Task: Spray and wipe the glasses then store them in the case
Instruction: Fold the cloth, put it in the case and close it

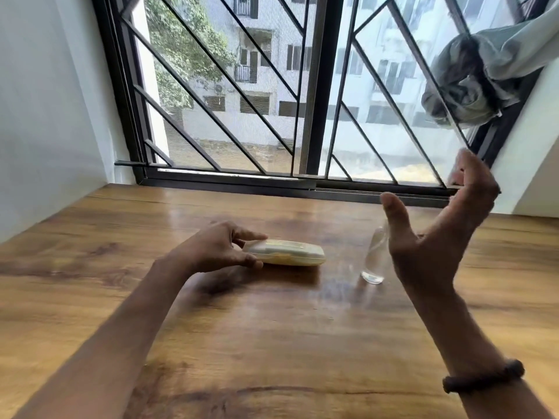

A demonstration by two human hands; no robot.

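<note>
A closed pale yellow glasses case [287, 253] lies flat near the middle of the wooden table [272, 343]. My left hand [219, 247] rests at the case's left end, fingers spread around that end without clearly gripping it. A small clear spray bottle [375, 258] stands upright to the right of the case. My right hand [438, 234] is raised above the table just right of the bottle, palm turned inward, fingers apart and holding nothing; it partly covers the bottle's top. The glasses themselves are not visible.
A barred window [302, 116] runs along the table's far edge. A bundled grey curtain [478, 77] hangs at the upper right. White walls close in on the left and right sides. A dark bracelet [484, 376] sits on my right wrist.
</note>
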